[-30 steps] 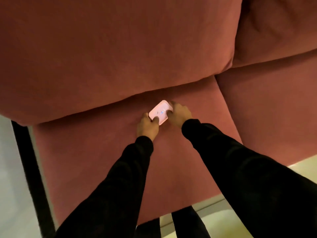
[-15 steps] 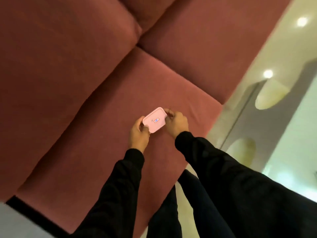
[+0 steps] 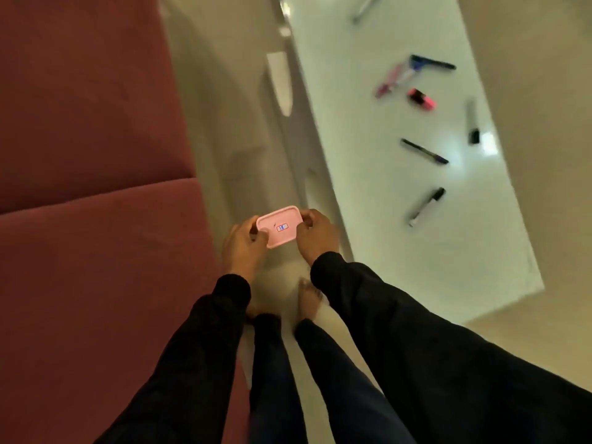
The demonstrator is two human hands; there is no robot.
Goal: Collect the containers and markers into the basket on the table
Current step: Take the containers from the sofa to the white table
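Observation:
I hold a small pink container with a little label on its lid, above the floor between the sofa and the table. My left hand grips its left end and my right hand grips its right end. Several markers and pens lie scattered on the white table: a grey marker with a black cap, a dark pen, a pink highlighter, a grey marker and a blue-and-black pen. No basket is in view.
A dark red sofa fills the left side. The table's near corner is at the lower right. A narrow strip of pale floor runs between sofa and table, where my bare feet stand.
The pink container has been lifted off the sofa seat in both hands. The view has swung right from the sofa to the floor gap and the white table with markers.

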